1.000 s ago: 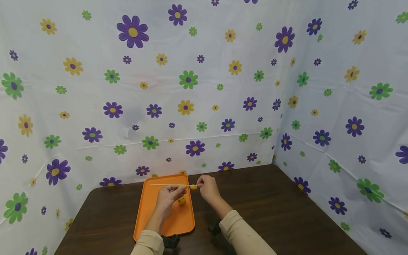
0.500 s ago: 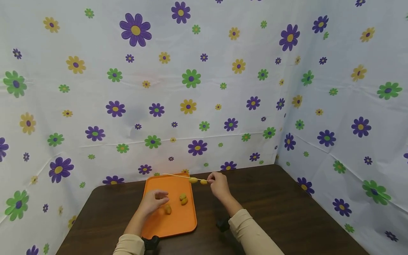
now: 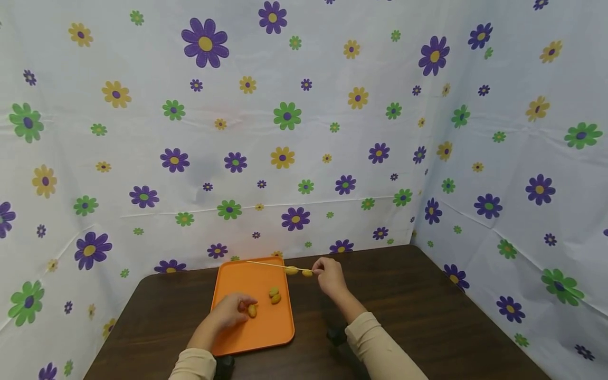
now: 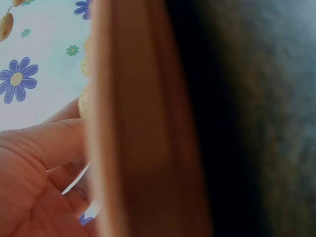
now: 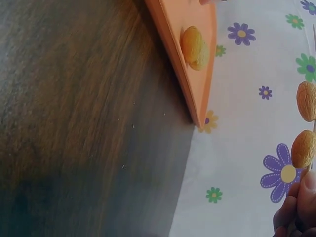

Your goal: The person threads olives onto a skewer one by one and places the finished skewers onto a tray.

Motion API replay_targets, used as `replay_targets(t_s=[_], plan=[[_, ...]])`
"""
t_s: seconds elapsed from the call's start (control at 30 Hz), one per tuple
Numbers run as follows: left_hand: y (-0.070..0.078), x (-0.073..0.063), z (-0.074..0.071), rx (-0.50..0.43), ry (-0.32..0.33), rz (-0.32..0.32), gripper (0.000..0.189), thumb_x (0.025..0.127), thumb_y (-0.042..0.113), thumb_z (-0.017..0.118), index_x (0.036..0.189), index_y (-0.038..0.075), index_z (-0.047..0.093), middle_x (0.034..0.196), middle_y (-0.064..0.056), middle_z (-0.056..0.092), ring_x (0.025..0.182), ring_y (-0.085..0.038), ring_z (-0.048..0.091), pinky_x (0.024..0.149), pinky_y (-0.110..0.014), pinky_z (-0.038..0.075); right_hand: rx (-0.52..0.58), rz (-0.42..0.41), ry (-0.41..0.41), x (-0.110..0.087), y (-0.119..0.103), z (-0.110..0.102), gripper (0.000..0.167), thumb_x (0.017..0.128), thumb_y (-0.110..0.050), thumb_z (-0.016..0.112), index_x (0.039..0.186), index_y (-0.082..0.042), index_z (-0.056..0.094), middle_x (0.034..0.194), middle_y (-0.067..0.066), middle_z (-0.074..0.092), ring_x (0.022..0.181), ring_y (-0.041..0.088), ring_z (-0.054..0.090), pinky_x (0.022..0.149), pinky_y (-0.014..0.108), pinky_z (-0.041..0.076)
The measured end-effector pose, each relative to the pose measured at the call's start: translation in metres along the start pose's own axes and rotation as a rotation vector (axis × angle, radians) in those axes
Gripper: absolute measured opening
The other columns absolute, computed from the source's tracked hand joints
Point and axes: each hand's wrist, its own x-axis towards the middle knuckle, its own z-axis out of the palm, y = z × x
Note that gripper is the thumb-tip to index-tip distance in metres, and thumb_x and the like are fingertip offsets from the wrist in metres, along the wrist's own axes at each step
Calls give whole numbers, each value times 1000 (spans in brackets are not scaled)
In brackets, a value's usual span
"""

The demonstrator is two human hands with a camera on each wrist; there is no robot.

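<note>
Over the orange tray point(image 3: 266, 338), my left hand point(image 3: 228, 311) reaches down with bent fingers at a wrinkled yellow oval piece point(image 3: 252, 311). Whether thumb and finger pinch it I cannot tell; the tray edge covers the fingertips in the left wrist view. My right hand point(image 3: 329, 275) pinches one end of a thin skewer point(image 3: 266, 264), held nearly level above the table. Two similar oval pieces are threaded on it: one piece point(image 5: 302, 149) close to the fingers, another piece point(image 5: 306, 101) just beyond.
Two more oval pieces point(image 3: 275, 298) lie side by side toward the tray's right edge. The tray rests on a dark brown wooden table point(image 3: 380, 295). Flower-printed cloth point(image 3: 304, 132) hangs behind and to the right.
My left hand left the skewer, moved left and lowered to the oval piece on the tray. My right hand took the skewer slightly right and still holds it.
</note>
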Motion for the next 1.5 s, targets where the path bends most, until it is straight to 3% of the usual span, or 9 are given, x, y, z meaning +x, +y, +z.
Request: replay_targets(t_s=[0.3, 0.47, 0.63, 0.73, 0.9, 1.07, 1.27, 1.37, 1.5], plan=[[-6, 4, 4, 17, 69, 13, 21, 87, 3, 79, 108, 1, 76, 100, -6, 72, 89, -21, 64, 84, -45, 58, -4, 10, -26, 1, 8, 3, 19, 89, 7, 69, 78, -7, 67, 80, 5, 66, 74, 19, 56, 68, 35, 53], [-6, 4, 4, -25, 118, -43, 21, 89, 14, 79, 108, 3, 76, 101, -4, 73, 91, -20, 66, 85, -44, 58, 4, 16, -36, 0, 10, 5, 19, 90, 8, 69, 78, -7, 67, 81, 5, 66, 74, 19, 57, 69, 35, 53], [-4, 2, 3, -121, 179, -50, 24, 94, 19, 74, 113, 4, 74, 104, -5, 72, 89, -19, 64, 80, -38, 59, 8, 6, -58, -1, 13, 4, 19, 90, 8, 69, 79, -6, 67, 80, 5, 66, 73, 19, 55, 68, 35, 53], [-4, 3, 4, -159, 237, -36, 22, 96, 22, 72, 111, 6, 73, 98, -3, 72, 83, -16, 62, 72, -30, 56, 16, 16, -72, -2, 14, 3, 18, 90, 8, 69, 79, -7, 67, 80, 5, 65, 73, 19, 55, 69, 35, 53], [-7, 7, 5, -142, 387, 12, 15, 93, 20, 76, 102, 10, 70, 82, 2, 68, 75, -12, 58, 61, -24, 50, 20, 16, -86, -3, 16, 1, 17, 91, 8, 68, 81, -6, 67, 82, 5, 65, 75, 20, 55, 70, 36, 54], [-7, 8, 6, -105, 485, 95, 14, 89, 12, 80, 101, 12, 73, 81, 6, 66, 76, -11, 59, 61, -23, 51, 35, 37, -95, -5, 20, 1, 17, 91, 7, 68, 82, -6, 68, 84, 5, 66, 76, 20, 56, 73, 36, 55], [-8, 8, 6, -103, 504, 106, 21, 88, 8, 80, 108, 8, 74, 90, 3, 69, 84, -13, 62, 78, -36, 56, 52, 47, -108, -5, 23, 2, 17, 91, 8, 68, 83, -6, 68, 84, 6, 66, 75, 20, 56, 73, 36, 56], [-7, 9, 6, -162, 501, 67, 22, 90, 10, 79, 111, 6, 73, 92, -1, 70, 86, -15, 64, 76, -34, 60, 52, 45, -109, -5, 24, 2, 17, 91, 8, 68, 82, -6, 68, 84, 5, 66, 75, 20, 56, 72, 36, 56], [-5, 10, 4, -312, 507, 23, 22, 92, 10, 76, 112, 2, 73, 95, -9, 69, 87, -17, 66, 66, -25, 61, 39, 38, -114, -5, 27, 3, 17, 91, 8, 68, 82, -7, 68, 84, 5, 66, 75, 20, 55, 72, 36, 56]])
